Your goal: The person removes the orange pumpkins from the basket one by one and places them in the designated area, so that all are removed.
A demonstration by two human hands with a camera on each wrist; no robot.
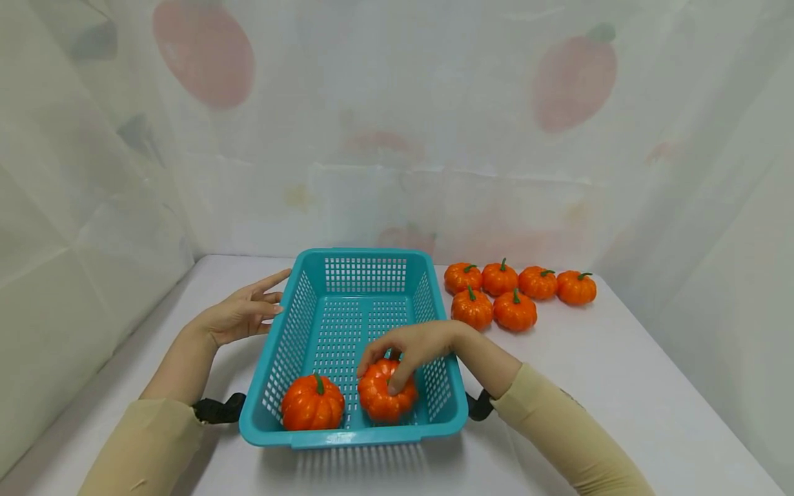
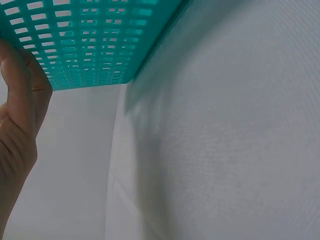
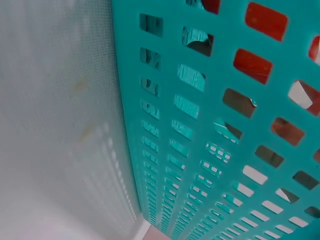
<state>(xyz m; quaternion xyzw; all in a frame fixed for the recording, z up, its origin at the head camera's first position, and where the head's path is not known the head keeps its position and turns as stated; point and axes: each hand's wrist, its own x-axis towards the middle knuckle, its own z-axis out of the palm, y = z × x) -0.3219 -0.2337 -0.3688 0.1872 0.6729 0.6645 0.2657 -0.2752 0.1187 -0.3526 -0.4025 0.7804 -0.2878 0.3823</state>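
A teal plastic basket [image 1: 347, 437] with slotted walls stands on the table before me. Inside its near right corner my right hand [image 1: 414, 344] grips a small orange pumpkin [image 1: 386, 399], fingers over the top and thumb on the near side. A second pumpkin [image 1: 312, 404] with a green stem sits in the near left corner. My left hand [image 1: 245, 310] is at the basket's left rim, fingers extended against the outer wall; in the left wrist view its fingers [image 2: 37, 82] lie along the slotted side. The right wrist view looks through the wall, with orange behind the slots.
Right of the basket, several more orange pumpkins [image 1: 515, 311] stand in two rows on the white-covered table [image 1: 620, 386]. A pale curtain with fruit prints [image 1: 384, 207] hangs behind the table and along both sides.
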